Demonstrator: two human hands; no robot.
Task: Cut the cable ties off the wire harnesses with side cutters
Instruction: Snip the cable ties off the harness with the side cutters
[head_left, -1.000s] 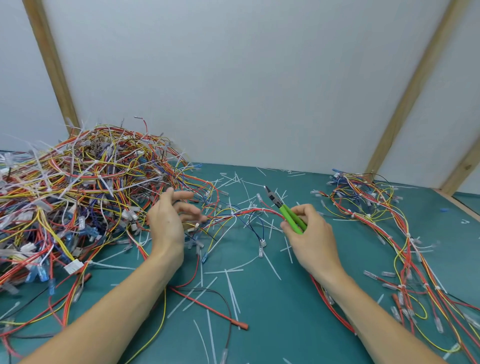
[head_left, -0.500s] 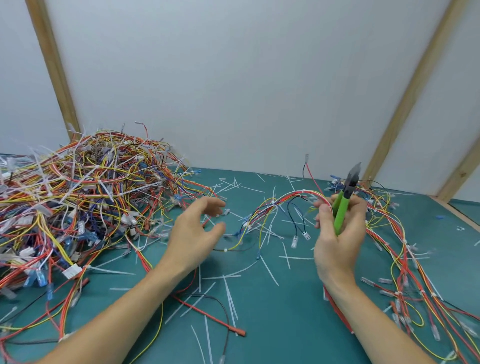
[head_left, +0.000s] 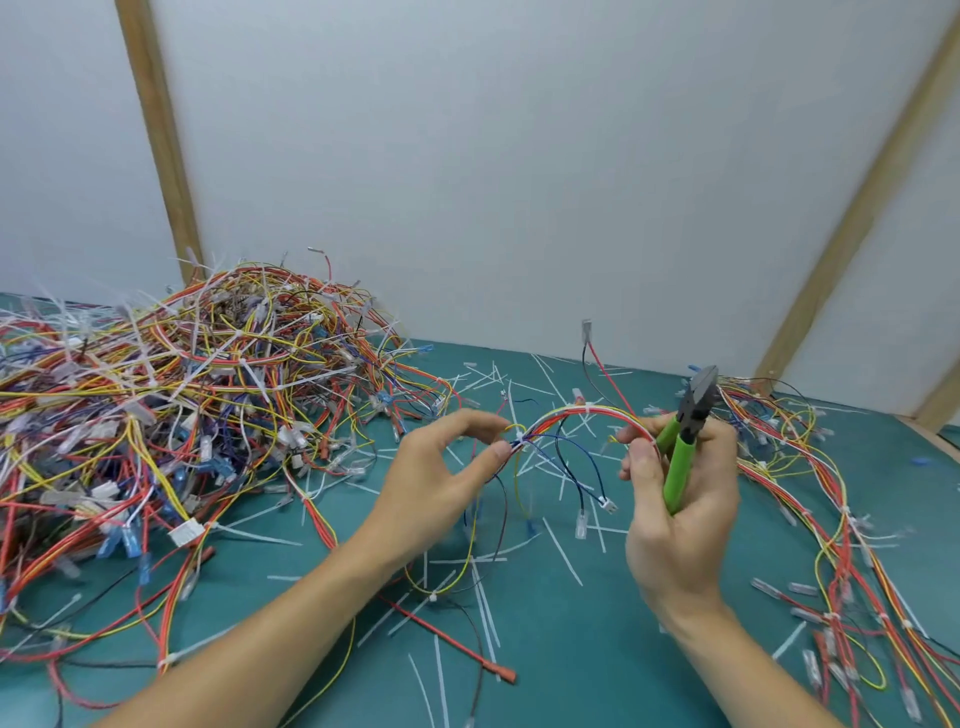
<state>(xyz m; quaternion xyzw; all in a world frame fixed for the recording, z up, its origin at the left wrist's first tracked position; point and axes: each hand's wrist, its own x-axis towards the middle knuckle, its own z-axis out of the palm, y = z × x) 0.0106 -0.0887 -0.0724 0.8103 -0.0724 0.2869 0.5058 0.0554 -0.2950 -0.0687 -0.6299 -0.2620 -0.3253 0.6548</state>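
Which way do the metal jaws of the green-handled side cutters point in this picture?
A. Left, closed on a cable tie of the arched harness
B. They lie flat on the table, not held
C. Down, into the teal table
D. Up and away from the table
D. The right hand grips the side cutters by the green handles, and the dark head rises above the fist, clear of the arched harness.

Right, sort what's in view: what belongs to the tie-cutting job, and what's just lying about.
In the job:
- side cutters, gripped in the right hand
- held harness, arched between both hands
- left hand, pinching its end
- white tie on the arch
- uncut pile

Lying about:
- cut tie scraps on the green mat
- harnesses at right
- wooden battens
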